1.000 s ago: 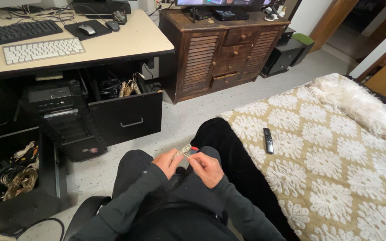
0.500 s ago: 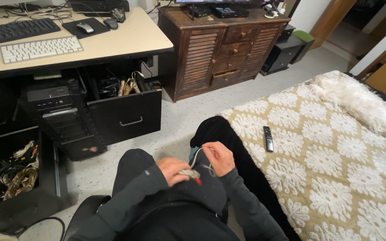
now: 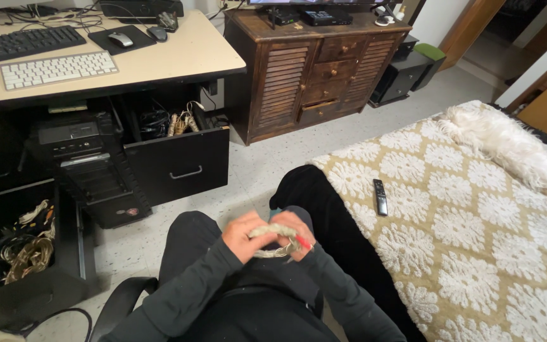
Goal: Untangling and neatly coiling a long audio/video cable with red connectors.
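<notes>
**Cable bundle held in both hands over the lap**

Cable bundle [image 3: 272, 240], a pale grey-white cord wound into a loose coil, sits between the two hands just above the person's dark-clothed lap, low in the middle of the head view. Its long axis runs roughly left to right, slightly tilted down toward the right, where a small red plug tip [image 3: 303, 241] pokes out and points toward the bed. The loops look thin and stringy, with a few strands bowing below the main bunch; blur hides how many turns there are.

The left hand [image 3: 243, 235] is curled around the left end of the coil, fingers bent closed on it and thumb across the top. The right hand [image 3: 297, 233] closes on the right end, fingers folded over the strands near the red tip. The two hands nearly touch each other across the bundle.

To the right lies a bed with a tan and white patterned bedspread [image 3: 476, 240], and a black remote control [image 3: 380, 197] rests on it, well apart from the hands. Ahead on the left stands a desk [image 3: 178, 57] bearing a white keyboard [image 3: 58, 69], with an open black drawer [image 3: 178, 161] below that holds more coiled cables. A dark wooden cabinet [image 3: 314, 69] stands beyond.
</notes>
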